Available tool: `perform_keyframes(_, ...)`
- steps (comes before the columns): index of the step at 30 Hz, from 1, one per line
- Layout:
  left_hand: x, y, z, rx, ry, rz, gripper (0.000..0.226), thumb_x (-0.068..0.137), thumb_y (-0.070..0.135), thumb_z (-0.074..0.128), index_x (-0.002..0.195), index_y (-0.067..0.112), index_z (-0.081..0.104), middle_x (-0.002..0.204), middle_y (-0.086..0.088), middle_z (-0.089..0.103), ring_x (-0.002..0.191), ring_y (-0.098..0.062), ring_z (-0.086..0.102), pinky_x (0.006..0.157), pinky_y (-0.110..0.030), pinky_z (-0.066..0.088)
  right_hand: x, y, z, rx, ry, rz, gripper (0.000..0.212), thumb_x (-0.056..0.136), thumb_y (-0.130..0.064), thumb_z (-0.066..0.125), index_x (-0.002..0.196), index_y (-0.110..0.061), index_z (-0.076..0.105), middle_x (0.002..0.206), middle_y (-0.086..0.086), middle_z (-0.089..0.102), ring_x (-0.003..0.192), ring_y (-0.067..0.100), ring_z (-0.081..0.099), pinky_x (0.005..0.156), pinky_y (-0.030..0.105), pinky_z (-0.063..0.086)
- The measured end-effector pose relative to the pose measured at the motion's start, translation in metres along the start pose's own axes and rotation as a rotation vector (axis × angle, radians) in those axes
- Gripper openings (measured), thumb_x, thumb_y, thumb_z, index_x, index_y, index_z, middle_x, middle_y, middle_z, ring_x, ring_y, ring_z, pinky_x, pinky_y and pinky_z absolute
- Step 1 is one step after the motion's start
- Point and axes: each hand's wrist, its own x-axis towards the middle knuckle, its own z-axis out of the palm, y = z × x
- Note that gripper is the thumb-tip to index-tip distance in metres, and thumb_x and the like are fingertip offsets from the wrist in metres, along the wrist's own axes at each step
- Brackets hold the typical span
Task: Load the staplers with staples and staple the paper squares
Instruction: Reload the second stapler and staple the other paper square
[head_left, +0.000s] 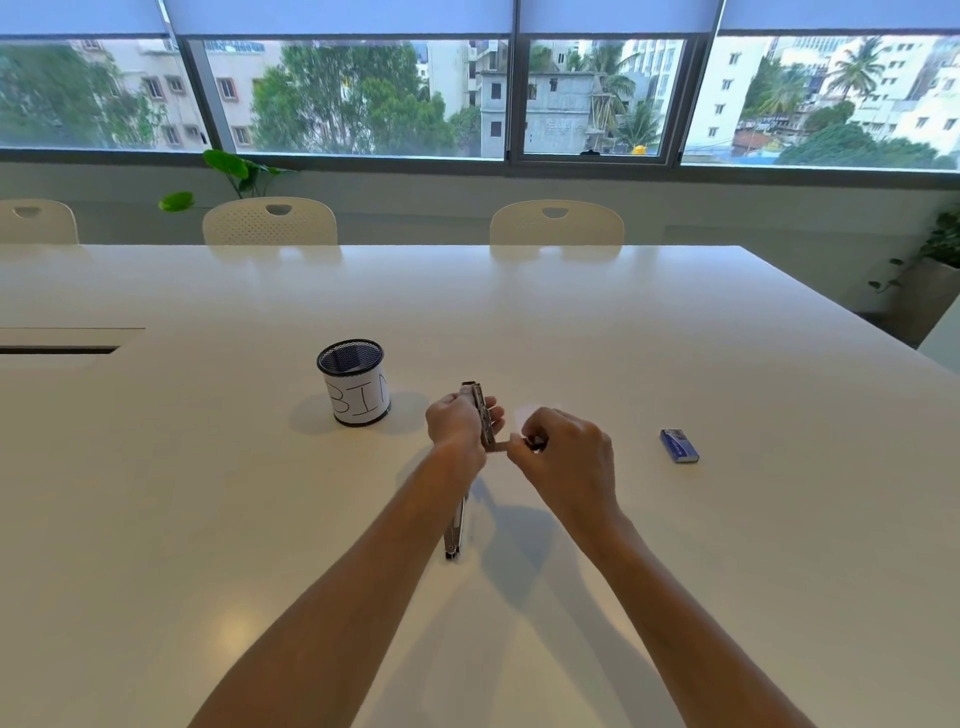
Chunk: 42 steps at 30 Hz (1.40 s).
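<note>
My left hand (456, 421) grips the opened stapler (482, 415) upright above the table (675, 338); my right hand (563, 447) pinches a staple strip (500, 445) at its channel. I should keep the strip level and slide it in gently. Another stapler (453, 535) lies beneath my wrist, the staple box (679, 446) well right.

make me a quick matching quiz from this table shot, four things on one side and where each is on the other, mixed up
Things:
1. mesh cup
2. blue box
3. stapler
4. chairs

Places:
A. alone on the table, right of the hands
B. held in the left hand, with the right hand working at it
C. behind the far edge of the table
D. standing on the table, left of the hands, with a paper label

Pairs: 1-D, 2-A, 3-B, 4-C
</note>
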Motion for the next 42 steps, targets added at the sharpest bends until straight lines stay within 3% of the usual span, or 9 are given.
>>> perform_keyframes(4,0.003,-0.001,-0.005,-0.019,-0.002,0.03,0.022,0.1,0.017,0.045,0.089,0.002,0.057,0.081,-0.017,0.067,0.065,-0.027,0.066,0.078,-0.045,0.056,-0.003,0.012,-0.004,-0.038,-0.169,0.046,0.017,0.077,-0.037,0.068,0.086,-0.022,0.071,0.074,-0.005,0.072,0.071,0.017,0.066,0.068,0.027,0.049)
perform_keyframes(9,-0.001,0.001,-0.005,-0.069,-0.033,0.025,0.022,0.1,0.016,0.044,0.092,0.0,0.056,0.081,-0.019,0.067,0.065,-0.029,0.066,0.079,-0.047,0.057,-0.008,0.018,0.0,-0.095,-0.394,0.061,0.034,0.076,-0.044,0.067,0.106,-0.028,0.069,0.082,-0.006,0.075,0.083,0.016,0.067,0.076,0.026,0.05)
perform_keyframes(13,-0.01,0.001,0.001,-0.102,-0.098,0.007,0.023,0.1,0.016,0.043,0.094,-0.002,0.056,0.079,-0.02,0.066,0.062,-0.028,0.065,0.071,-0.044,0.059,-0.015,0.02,0.007,-0.132,-0.425,0.034,0.046,0.077,-0.044,0.064,0.119,-0.026,0.063,0.09,-0.003,0.075,0.091,0.018,0.067,0.079,0.028,0.051)
perform_keyframes(17,-0.016,-0.001,0.004,-0.091,-0.13,0.001,0.022,0.099,0.013,0.043,0.094,-0.004,0.057,0.078,-0.021,0.066,0.061,-0.029,0.064,0.063,-0.041,0.058,-0.018,0.018,0.01,-0.147,-0.363,0.014,0.039,0.08,-0.047,0.061,0.109,-0.021,0.064,0.083,0.0,0.073,0.085,0.023,0.067,0.074,0.03,0.05)
perform_keyframes(26,-0.021,-0.01,0.004,0.035,-0.182,0.015,0.017,0.094,0.002,0.041,0.101,0.003,0.056,0.085,-0.024,0.068,0.067,-0.031,0.069,0.07,-0.043,0.06,-0.018,0.017,0.006,-0.204,-0.306,0.003,0.024,0.078,-0.038,0.059,0.089,-0.018,0.066,0.071,0.001,0.067,0.065,0.02,0.06,0.06,0.026,0.045)
perform_keyframes(30,-0.016,-0.014,0.004,0.207,-0.138,0.138,0.017,0.093,0.005,0.044,0.104,0.011,0.056,0.088,-0.019,0.069,0.068,-0.029,0.07,0.074,-0.042,0.059,-0.021,0.02,0.003,-0.202,-0.318,0.021,0.023,0.076,-0.036,0.058,0.087,-0.018,0.066,0.072,-0.001,0.065,0.065,0.02,0.058,0.059,0.026,0.043)
perform_keyframes(35,-0.014,-0.016,0.005,0.492,-0.138,0.277,0.011,0.089,0.011,0.057,0.095,0.008,0.066,0.079,-0.012,0.07,0.063,-0.022,0.066,0.054,-0.03,0.056,-0.026,0.022,-0.001,-0.198,-0.323,0.044,0.019,0.075,-0.034,0.06,0.084,-0.019,0.065,0.07,-0.005,0.06,0.061,0.017,0.053,0.057,0.024,0.037)
perform_keyframes(39,-0.012,-0.018,0.006,0.787,-0.153,0.39,0.008,0.084,0.012,0.064,0.087,0.009,0.07,0.069,-0.006,0.067,0.051,-0.016,0.061,0.051,-0.027,0.056,-0.029,0.023,-0.005,-0.222,-0.382,0.1,0.013,0.072,-0.033,0.059,0.072,-0.021,0.055,0.059,-0.007,0.045,0.06,0.022,0.052,0.056,0.026,0.036)
perform_keyframes(42,-0.012,-0.021,0.007,0.922,-0.187,0.395,0.009,0.081,0.011,0.063,0.075,0.011,0.07,0.061,-0.005,0.066,0.045,-0.017,0.061,0.054,-0.03,0.058,-0.034,0.024,-0.006,-0.232,-0.433,0.123,0.016,0.072,-0.033,0.058,0.069,-0.021,0.049,0.066,-0.001,0.055,0.067,0.025,0.059,0.058,0.027,0.04)
